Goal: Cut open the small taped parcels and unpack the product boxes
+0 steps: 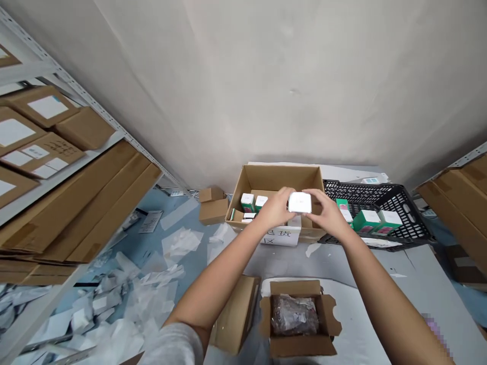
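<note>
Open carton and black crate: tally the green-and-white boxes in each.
Green-and-white boxes in the open cardboard carton: 2
In the black plastic crate: 3, one partly behind the right hand
Total: 5

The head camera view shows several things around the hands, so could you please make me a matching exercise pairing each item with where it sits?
Items:
1. White square box
2. Dark crinkled plastic bag
3. Green-and-white cartons
4. Crumpled white wrapping sheets

Places:
A. Inside a black plastic mesh crate
B. On the blue floor
C. Between the left hand and right hand
D. Inside a small open cardboard box

Pairs: 1-C, 2-D, 3-A, 4-B
</note>
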Tool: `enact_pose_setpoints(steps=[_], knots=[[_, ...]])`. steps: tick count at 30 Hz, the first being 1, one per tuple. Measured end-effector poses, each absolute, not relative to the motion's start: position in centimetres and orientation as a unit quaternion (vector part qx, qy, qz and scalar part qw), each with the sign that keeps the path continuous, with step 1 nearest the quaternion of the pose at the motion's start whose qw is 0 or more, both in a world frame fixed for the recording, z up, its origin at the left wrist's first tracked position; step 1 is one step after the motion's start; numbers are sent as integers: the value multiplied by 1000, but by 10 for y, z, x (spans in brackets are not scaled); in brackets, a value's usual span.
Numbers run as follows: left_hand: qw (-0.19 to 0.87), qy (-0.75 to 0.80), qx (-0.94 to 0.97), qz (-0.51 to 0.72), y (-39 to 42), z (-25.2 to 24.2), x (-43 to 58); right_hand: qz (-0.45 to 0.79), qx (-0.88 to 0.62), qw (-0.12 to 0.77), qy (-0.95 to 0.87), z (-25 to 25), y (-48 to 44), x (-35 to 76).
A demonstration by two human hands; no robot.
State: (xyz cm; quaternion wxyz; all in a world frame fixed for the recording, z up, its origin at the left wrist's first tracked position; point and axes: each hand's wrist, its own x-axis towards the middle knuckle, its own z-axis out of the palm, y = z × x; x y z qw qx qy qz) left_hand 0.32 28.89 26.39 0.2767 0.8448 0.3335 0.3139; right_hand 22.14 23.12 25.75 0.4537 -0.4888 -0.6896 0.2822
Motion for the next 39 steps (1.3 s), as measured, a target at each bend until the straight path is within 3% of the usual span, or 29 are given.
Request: enact_pose_setpoints(steps=[3, 9, 15, 19, 28, 33, 36, 39], knots=[[265, 406, 843, 233, 337, 233, 28, 271, -524, 418, -691, 219, 289, 233], [223, 513, 827, 63, 366, 174, 59, 236, -630, 232, -703, 141, 339, 233], [152, 516, 843, -22, 373, 128, 68, 224, -649, 73, -724, 104, 348, 224], [133, 492, 858, -60, 377, 111, 66, 232, -655, 22, -719, 86, 350, 220], [170, 497, 842, -122, 375, 113, 64, 267, -642, 46, -717, 71, 353, 226], [180, 521, 832, -60, 359, 120, 64, 254, -653, 54, -712, 85, 337, 218], [174, 543, 821, 36, 336, 139, 55, 232, -654, 132, -708, 117, 308, 212], [159, 586, 783, 138, 287, 165, 34, 203, -611, 295, -706, 147, 249, 207]])
